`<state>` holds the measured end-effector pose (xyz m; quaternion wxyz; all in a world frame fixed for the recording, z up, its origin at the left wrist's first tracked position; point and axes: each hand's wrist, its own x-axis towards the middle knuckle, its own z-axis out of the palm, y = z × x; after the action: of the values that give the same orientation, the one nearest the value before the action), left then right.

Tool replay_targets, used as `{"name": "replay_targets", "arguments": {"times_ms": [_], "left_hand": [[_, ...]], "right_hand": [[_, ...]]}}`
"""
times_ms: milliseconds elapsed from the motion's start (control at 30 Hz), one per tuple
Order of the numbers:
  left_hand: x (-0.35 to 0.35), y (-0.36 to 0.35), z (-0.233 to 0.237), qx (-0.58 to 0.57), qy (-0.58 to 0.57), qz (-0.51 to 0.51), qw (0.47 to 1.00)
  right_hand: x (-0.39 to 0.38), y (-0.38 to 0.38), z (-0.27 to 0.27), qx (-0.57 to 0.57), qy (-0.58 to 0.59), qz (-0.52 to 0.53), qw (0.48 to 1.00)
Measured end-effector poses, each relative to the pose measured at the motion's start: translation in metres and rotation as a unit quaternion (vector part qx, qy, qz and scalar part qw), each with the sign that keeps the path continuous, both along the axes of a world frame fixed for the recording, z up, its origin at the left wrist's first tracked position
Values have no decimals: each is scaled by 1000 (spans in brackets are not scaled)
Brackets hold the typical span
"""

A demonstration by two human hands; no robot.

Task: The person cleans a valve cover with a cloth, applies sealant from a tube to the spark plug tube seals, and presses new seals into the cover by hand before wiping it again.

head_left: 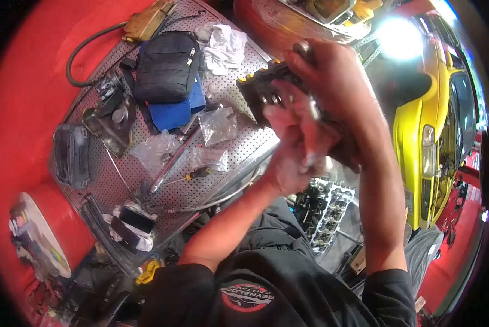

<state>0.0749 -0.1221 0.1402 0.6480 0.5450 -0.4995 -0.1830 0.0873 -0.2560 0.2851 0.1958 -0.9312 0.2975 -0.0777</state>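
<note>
My right hand (323,62) is closed over the top end of a dark metal engine part (252,90) with yellow bits along its upper edge. It holds the part raised and tilted above the floor, beside the bench's corner. Against the part's near face is my left hand (296,166), smeared by motion, its fingers bunched around what looks like a pale pinkish rag (312,133). Rag and hands hide much of the part's face. Lower down, past my lap, lies a cylinder head (326,215) with rows of valve gear.
On the perforated metal bench (244,150) are a black pouch (165,68), white cloth (222,49), plastic bags (217,125), a screwdriver (198,173) and a phone (137,219). A yellow car (427,131) stands to the right. A red drum (271,22) is behind the bench.
</note>
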Motion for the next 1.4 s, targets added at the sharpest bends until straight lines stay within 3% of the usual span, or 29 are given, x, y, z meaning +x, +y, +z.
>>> {"name": "replay_targets", "arguments": {"times_ms": [33, 100, 167, 200, 233, 300, 367, 400, 433, 467, 500, 533, 567, 633, 700, 733, 767, 800, 900, 967, 1000, 1100, 1233, 1267, 1300, 1333, 1367, 1400], "left_hand": [[2, 1, -4, 49, 16, -2, 999], [8, 9, -21, 252, 216, -52, 942], [-4, 10, -1, 190, 328, 8, 925], [2, 7, 3, 83, 162, 29, 983], [8, 4, 7, -30, -3, 82, 996], [-1, 22, 41, -16, 133, -1, 991], [-1, 29, 67, -20, 171, 12, 985], [-4, 28, 65, -55, 192, 45, 979], [-1, 24, 55, -67, 114, 101, 986], [3, 27, 39, -25, 236, 4, 971], [11, 27, 41, -10, 397, -46, 917], [19, 28, 43, -1, 555, -66, 829], [33, 20, 50, -74, 688, -29, 721], [54, 14, 43, -178, 604, -118, 768], [50, -6, 51, -95, 318, 36, 943], [53, -18, 47, -61, 156, 117, 979], [57, -29, 37, -86, -20, 210, 974], [59, -34, 15, -24, 41, 71, 996], [43, -65, -7, -44, -23, 165, 985], [32, -55, 6, 8, 20, 187, 982], [43, -52, 19, -75, -18, 227, 971], [50, -59, 10, -68, -83, 205, 973], [58, -29, 36, -77, 241, 168, 953], [63, -18, 31, -129, 460, 94, 873], [77, 5, 19, -132, 451, 70, 880], [89, 33, 33, -54, 399, 176, 898], [99, 41, 17, -98, 416, 263, 865], [118, 65, 17, -46, 320, 362, 874]], "right_hand": [[4, 2, -1, 2, 6, -2, 1000], [8, 5, -4, -1, 17, 6, 1000], [17, 3, -8, -16, 24, 31, 999], [19, 8, -8, -8, 11, 11, 1000], [22, 11, -6, -7, 17, 13, 1000], [27, 12, -2, -6, 23, 21, 1000], [29, 7, -14, 8, -15, 41, 999], [29, 12, -10, 13, -4, 35, 999], [29, 16, -7, 17, 9, 22, 1000], [28, 20, -6, -16, 26, 13, 999], [26, 20, -9, -7, 27, 10, 1000], [24, 15, -12, -2, 25, 10, 1000], [25, 7, -12, -1, 17, 12, 1000], [27, -6, -11, 56, 24, -10, 998], [28, -16, -18, 144, -25, 6, 989], [29, -9, -16, 170, -42, 3, 985], [30, -6, -9, 168, -23, -4, 985], [31, -3, 0, 166, -8, -12, 986], [27, -4, -5, 156, -2, -31, 987], [26, 5, -10, 160, -34, -34, 986], [30, 16, 0, 186, -25, -46, 981], [31, 9, 2, 194, 26, -56, 979], [23, 1, -11, 154, 7, -42, 987], [20, -4, -15, 167, 1, -34, 985], [19, -8, -18, 182, -7, -26, 983], [20, -12, -13, 104, 26, -13, 994], [21, -18, -11, 109, 24, -19, 994], [20, -23, -11, 115, 26, -24, 993]]}}
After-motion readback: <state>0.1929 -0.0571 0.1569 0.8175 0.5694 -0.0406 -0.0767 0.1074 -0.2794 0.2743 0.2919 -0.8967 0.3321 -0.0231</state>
